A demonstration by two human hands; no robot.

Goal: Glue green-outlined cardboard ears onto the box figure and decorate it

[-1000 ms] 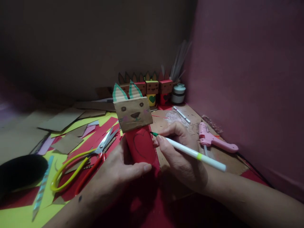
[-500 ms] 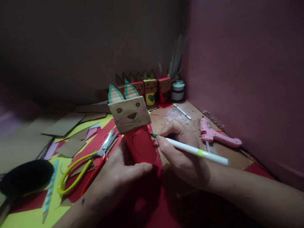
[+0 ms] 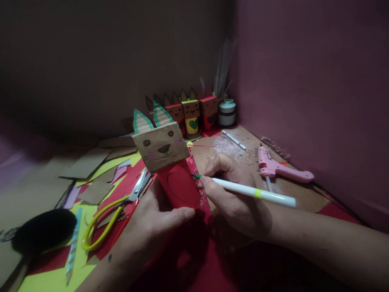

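Note:
My left hand [image 3: 158, 221] is wrapped round the base of a paper cat figure [image 3: 170, 164]. The figure has a red tube body with a heart outline, a brown cardboard head with a drawn face, and green-edged ears. It leans to the left. My right hand [image 3: 235, 198] pinches a white marker with a green tip [image 3: 252, 192]. The tip touches the right side of the red body near the heart.
Yellow-handled scissors [image 3: 118, 207] lie left of the figure on red and yellow paper scraps [image 3: 100, 174]. A pink glue gun [image 3: 278, 170] and a white pen [image 3: 233, 140] lie to the right. Several finished figures [image 3: 191, 111] and a small jar [image 3: 227, 112] stand in the corner. A dark round object [image 3: 44, 231] sits far left.
The view has shifted, so the table things sit further right and lower. The figure leans a little more to the left. Both hands keep their holds, marker tip still at the red body.

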